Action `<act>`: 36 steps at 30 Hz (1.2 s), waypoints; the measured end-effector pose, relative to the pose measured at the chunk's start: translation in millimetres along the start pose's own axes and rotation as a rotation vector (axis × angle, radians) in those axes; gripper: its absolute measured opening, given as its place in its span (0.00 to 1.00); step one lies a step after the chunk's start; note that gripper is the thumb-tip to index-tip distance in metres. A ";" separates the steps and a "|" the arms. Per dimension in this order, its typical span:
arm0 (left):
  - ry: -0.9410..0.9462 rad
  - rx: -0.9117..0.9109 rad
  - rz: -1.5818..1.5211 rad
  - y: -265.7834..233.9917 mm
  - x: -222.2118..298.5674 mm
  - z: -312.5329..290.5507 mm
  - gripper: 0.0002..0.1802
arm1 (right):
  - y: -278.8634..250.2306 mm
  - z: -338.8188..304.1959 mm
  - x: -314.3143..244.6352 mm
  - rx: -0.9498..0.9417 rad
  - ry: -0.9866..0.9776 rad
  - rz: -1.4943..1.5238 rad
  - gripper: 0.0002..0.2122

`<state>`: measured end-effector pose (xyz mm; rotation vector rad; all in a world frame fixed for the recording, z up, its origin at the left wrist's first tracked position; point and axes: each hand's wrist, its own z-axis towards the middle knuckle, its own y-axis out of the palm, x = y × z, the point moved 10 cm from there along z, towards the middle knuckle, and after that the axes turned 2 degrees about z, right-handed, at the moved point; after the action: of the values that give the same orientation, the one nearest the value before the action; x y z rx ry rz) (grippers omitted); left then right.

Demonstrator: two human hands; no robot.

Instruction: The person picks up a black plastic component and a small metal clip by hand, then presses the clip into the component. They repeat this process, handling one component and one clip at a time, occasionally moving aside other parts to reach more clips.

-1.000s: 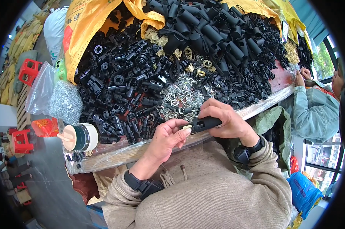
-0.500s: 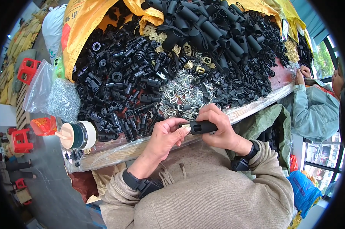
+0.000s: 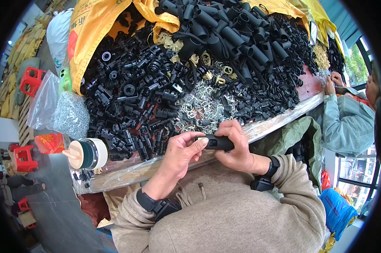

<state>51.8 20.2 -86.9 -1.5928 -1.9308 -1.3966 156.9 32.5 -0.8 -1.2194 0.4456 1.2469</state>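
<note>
A short black plastic tube point(image 3: 221, 143) with a slot cut in its side lies crosswise between my hands, just above the table's near edge. My right hand point(image 3: 237, 145) is closed around its right part, fingers over the far side and thumb underneath. At the tube's left end my left hand point(image 3: 183, 152) pinches with thumb and forefinger; whatever small piece sits in that pinch is hidden. Just beyond my hands lies a heap of bent silvery metal clips point(image 3: 203, 103). Similar black tubes point(image 3: 232, 33) are piled farther back.
Black ridged parts point(image 3: 129, 88) cover the table's left side, small black pieces point(image 3: 266, 92) its right. A cream and green cup point(image 3: 87, 153) stands at the front left, beside a clear bag of metal bits point(image 3: 70, 114). Another person point(image 3: 346, 120) works at the right.
My right hand has shifted slightly left with the tube toward my left fingertips. The pale piece that showed at the tube's left end is now out of sight.
</note>
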 end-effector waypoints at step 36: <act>-0.040 -0.144 -0.260 13.7 13.6 4.2 0.17 | -18.7 36.8 -11.0 -0.318 -0.053 0.216 0.20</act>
<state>60.3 30.7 -72.5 -1.4805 -2.1690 -1.6495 157.3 62.2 29.9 -1.4286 0.3553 1.5761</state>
